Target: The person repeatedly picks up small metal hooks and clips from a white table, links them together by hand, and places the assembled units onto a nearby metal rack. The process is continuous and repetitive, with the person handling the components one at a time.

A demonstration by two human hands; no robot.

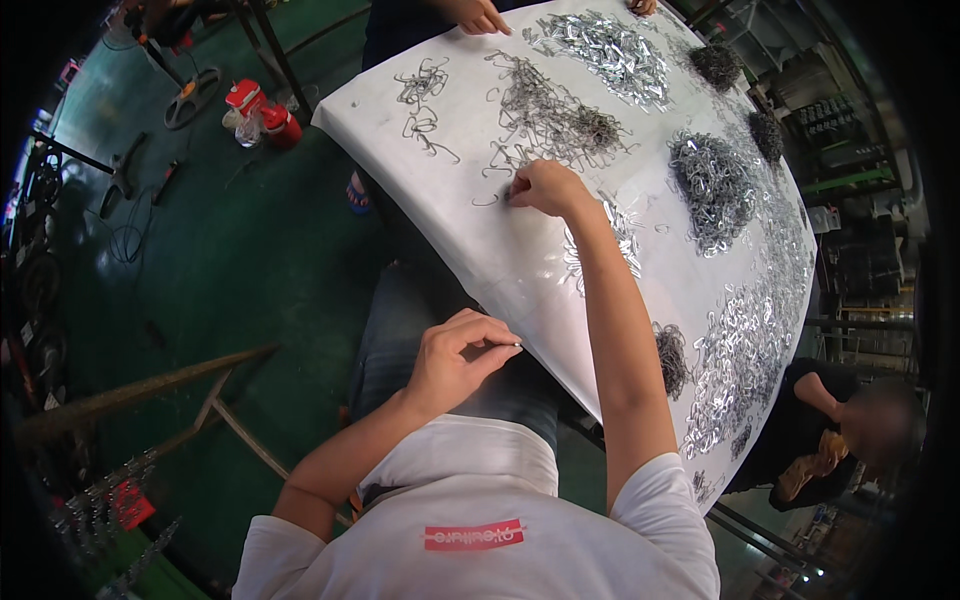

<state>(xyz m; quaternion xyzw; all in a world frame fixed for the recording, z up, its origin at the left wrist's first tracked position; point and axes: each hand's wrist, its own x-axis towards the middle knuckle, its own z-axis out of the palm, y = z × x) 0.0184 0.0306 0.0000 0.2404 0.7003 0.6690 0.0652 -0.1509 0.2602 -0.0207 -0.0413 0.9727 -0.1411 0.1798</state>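
My left hand (462, 358) is raised near my lap, off the table's front edge. Its thumb and forefinger pinch a small shiny metal piece (517, 345), mostly hidden by the fingertips. Stretched out over the white-covered table (455, 110), my right hand (548, 188) has its fingers bunched together at the surface. What lies in them is too small and covered to make out. Just left of those fingertips lies a bent wire hook (485, 202). Beyond them spreads a loose pile of dark wire hooks (550, 115). Shiny flat metal pieces (605, 240) lie beside my right forearm.
Farther back is a heap of bright metal pieces (610, 55), with another person's hand (477, 15) near it. Dark hook heaps (712, 190) and bright parts (740, 360) cover the right side. Another person (815, 440) sits at right. Red containers (280, 125) stand on the green floor.
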